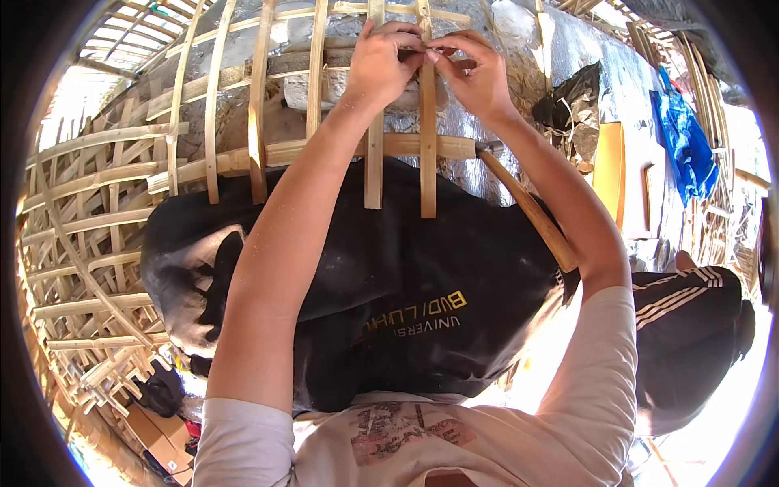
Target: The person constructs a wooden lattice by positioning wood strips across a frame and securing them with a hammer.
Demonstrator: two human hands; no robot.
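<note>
Both hands meet at the top of the view, over a wooden slat [428,138] of a lattice frame. My left hand [385,61] has its fingers pinched together near the slat; what is between them is too small to make out. My right hand [475,73] pinches at the same spot, its fingertips touching those of my left hand. A second slat [374,162] runs under my left wrist. The slats cross a horizontal bar [284,152]. A wooden-handled tool [531,215] rests by the bar's right end, against my right arm.
Black cloth [389,276] with printed letters covers my lap. More lattice [97,219] stands at the left. To the right are a blue plastic bag [686,146], an orange board [608,174], crumpled black plastic [576,105] and a person's dark striped trousers [690,341].
</note>
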